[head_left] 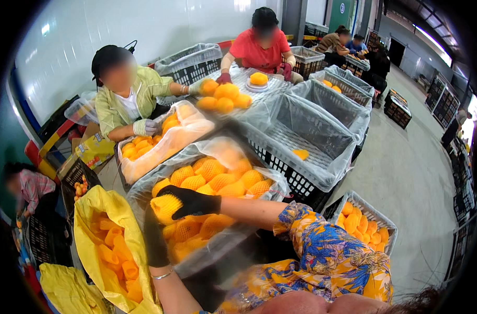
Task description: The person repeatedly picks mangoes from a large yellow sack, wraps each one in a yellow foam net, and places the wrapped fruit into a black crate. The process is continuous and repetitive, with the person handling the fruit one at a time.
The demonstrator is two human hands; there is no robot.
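My right hand (pixel 195 201), in a black knit glove, grips a yellow foam net sleeve (pixel 165 208), with fingers over its top and thumb below. Whether a fruit fills the sleeve is hard to tell. Close by on the left is my left hand (pixel 156 241), also black-gloved, blurred, its fingers not clearly visible; a silver bangle (pixel 162 275) circles that wrist. Both hands are over a plastic-lined crate (pixel 277 178) full of yellow-orange fruits (pixel 222 181) in foam nets. Left of it, a yellow woven sack (pixel 83 231) holds loose orange foam sleeves (pixel 116 251).
Across from me, a person in a light green jacket (pixel 144 88) handles fruits beside a lined crate (pixel 191 135). A person in red (pixel 258 51) sits by a small scale (pixel 257 87). Lined crates (pixel 320 137) stand rightward; one nearby holds netted fruits (pixel 362 225). More people work farther off.
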